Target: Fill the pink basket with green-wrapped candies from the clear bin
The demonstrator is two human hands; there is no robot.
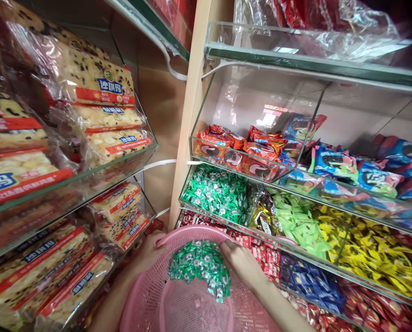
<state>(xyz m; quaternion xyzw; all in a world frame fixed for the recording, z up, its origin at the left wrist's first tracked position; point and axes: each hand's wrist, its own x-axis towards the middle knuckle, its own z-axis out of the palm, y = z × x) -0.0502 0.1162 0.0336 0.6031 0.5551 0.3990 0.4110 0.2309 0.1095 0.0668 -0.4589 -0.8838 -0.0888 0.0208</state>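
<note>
Shelf (223,217): just beyond both hands, its glass lip near the far rim of the basket. Cannot tell whether they touch. Good practice: leave clearance so the rim does not catch the glass.

Basket (192,233): between the two hands. Load is judged to sit toward the far side, so both hands should share the weight. Any tilt should be slow; loose contents would probably slide as one mass.

Left hand (154,249): clamped on the rim. Right hand (238,258): appears clamped on the opposite side of the rim, knuckles up, right beside the candies. Some fingertips are hidden; cannot tell whether a wrapper is pinched under them. Best: firm, even grip on both sides, fingers clear of the heap.

Appearance. Basket is pink and rounded, with a fine open mesh and a thick rim. Candies (199,263) lie inside it, left of the right hand, heaped toward the far wall; a tongue of the heap trails below that hand. Similar green stock (216,191) lies beyond the right hand, behind the lip. Single wrappers: small, shiny, green with silvery patches; print too small to read.
</note>
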